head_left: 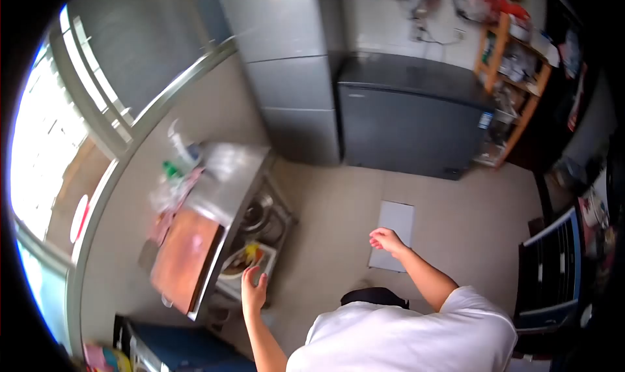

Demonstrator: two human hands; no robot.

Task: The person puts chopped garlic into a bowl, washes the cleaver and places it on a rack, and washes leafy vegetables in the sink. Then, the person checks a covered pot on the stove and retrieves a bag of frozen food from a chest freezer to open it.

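My left hand (254,290) is raised beside the steel table on the left, thumb and fingers apart with nothing in it. Close to it is the front edge of a wooden cutting board (185,258) on the steel table (228,167). My right hand (388,240) hangs in the air in front of my body, its fingers loosely curled and a little apart, with no object showing in it. Below it a pale rectangular panel (396,219) lies on the floor. Neither hand touches anything that I can see.
Ahead stand a grey refrigerator (290,79) and a dark chest freezer (410,128). A wooden shelf (521,118) with bags is at the back right. Pots (255,212) and a basin (237,264) sit under the table. A dark appliance (550,274) stands at right.
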